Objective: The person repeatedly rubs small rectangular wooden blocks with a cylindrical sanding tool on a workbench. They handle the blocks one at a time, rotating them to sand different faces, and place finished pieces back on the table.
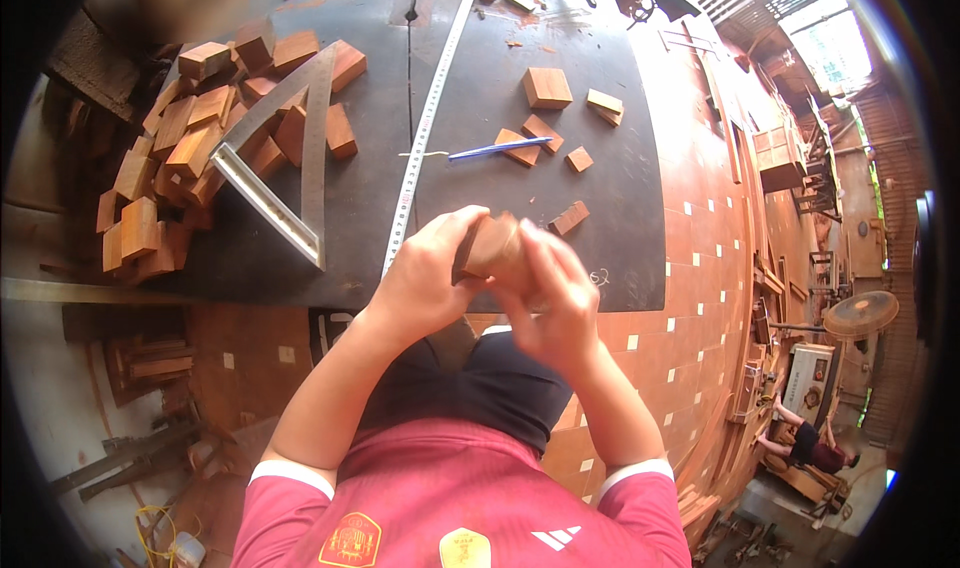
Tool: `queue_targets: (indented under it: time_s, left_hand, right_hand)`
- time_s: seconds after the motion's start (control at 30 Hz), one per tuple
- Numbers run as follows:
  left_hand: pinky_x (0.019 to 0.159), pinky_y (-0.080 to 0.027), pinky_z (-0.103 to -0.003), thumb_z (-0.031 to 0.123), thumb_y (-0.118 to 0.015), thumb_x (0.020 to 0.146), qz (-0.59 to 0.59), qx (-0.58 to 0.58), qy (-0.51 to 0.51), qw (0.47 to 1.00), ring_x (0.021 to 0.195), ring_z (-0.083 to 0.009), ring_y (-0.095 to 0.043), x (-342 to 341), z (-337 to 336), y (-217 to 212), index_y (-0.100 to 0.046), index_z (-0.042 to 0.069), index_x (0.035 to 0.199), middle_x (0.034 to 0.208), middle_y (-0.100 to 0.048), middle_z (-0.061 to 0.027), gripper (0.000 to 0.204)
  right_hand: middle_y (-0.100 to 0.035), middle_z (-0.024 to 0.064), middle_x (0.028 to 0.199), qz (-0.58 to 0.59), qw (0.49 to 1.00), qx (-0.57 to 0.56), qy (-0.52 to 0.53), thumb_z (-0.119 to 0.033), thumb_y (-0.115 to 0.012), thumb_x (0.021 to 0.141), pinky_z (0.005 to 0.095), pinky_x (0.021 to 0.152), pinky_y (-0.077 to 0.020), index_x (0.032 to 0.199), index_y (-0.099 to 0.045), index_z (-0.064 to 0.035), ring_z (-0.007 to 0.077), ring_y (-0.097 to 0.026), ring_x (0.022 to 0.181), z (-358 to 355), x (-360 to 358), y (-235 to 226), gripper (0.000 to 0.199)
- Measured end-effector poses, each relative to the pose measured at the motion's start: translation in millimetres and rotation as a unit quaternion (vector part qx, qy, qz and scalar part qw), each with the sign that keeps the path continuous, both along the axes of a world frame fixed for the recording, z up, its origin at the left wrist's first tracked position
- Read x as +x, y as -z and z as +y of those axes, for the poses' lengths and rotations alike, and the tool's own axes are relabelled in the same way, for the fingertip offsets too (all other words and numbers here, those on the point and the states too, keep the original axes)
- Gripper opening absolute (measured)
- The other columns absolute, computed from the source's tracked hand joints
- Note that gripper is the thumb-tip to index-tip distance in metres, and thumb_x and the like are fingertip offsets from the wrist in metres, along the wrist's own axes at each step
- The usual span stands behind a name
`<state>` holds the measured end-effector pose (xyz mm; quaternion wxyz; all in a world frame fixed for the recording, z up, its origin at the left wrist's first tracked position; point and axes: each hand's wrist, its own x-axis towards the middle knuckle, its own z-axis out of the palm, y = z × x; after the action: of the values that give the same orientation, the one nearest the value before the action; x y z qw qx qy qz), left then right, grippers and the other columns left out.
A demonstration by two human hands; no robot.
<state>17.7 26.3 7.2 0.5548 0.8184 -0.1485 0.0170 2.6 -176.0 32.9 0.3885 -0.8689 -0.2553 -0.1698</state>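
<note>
Both hands, left hand (425, 273) and right hand (555, 303), close fingers around a small wooden block (490, 246); it looks light, rigid, best gripped by its flat faces.

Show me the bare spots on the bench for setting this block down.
Free: the dark bench between tape and pen, and the strip right of the square. Crowded: the block pile at left. Both hands, left and right, hold the block.
</note>
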Motion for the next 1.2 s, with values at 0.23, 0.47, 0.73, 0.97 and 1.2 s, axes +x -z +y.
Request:
queue_targets:
  time_s: [0.23,0.47,0.73,0.97,1.2]
  left_hand:
    - [0.105,-0.057,-0.044,0.003,-0.087,0.075,-0.025,0.012,0.001,1.000,0.122,-0.0398,-0.071,1,2,1,-0.061,-0.002,0.141,0.129,-0.071,-0.0242,0.071]
    - [0.105,-0.057,-0.045,0.008,-0.091,0.078,-0.030,0.014,0.002,0.999,0.122,-0.0402,-0.071,1,1,3,-0.061,-0.002,0.141,0.129,-0.071,-0.0247,0.071]
    - [0.105,-0.057,-0.045,0.007,-0.088,0.080,-0.026,0.016,-0.001,1.000,0.122,-0.0413,-0.071,0,0,2,-0.060,-0.003,0.142,0.131,-0.071,-0.0253,0.069]
    - [0.105,-0.057,-0.045,0.000,-0.080,0.081,-0.029,0.026,0.003,0.999,0.123,-0.0417,-0.071,-1,-1,3,-0.060,-0.003,0.143,0.131,-0.071,-0.0255,0.065]
    - [0.102,-0.058,-0.043,0.009,-0.093,0.078,-0.018,0.022,0.001,1.000,0.120,-0.0388,-0.073,-3,-2,1,-0.060,-0.002,0.143,0.128,-0.072,-0.0242,0.074]
  right_hand:
    - [-0.071,0.0254,0.125,0.045,0.998,-0.003,0.036,-0.001,-0.088,0.081,0.0476,0.098,-0.0594,0.146,-0.063,0.0024,0.0427,-0.073,0.111,-10,21,-2,0.069]
    - [-0.070,0.0257,0.127,-0.017,0.999,-0.039,-0.014,-0.001,-0.088,0.082,0.0477,0.095,-0.0604,0.147,-0.061,0.0019,0.0434,-0.072,0.111,-17,21,-1,0.071]
    - [-0.071,0.0271,0.125,-0.013,0.997,-0.042,-0.061,-0.003,-0.089,0.080,0.0483,0.097,-0.0596,0.143,-0.065,0.0019,0.0450,-0.072,0.112,-16,3,-7,0.067]
    - [-0.069,0.0255,0.127,-0.013,0.998,-0.022,-0.058,-0.003,-0.088,0.079,0.0483,0.098,-0.0594,0.143,-0.065,0.0024,0.0442,-0.070,0.115,-15,-1,2,0.068]
    - [-0.070,0.0255,0.130,0.020,0.999,0.030,0.019,-0.003,-0.088,0.083,0.0441,0.098,-0.0595,0.146,-0.062,0.0037,0.0406,-0.074,0.113,-22,29,11,0.068]
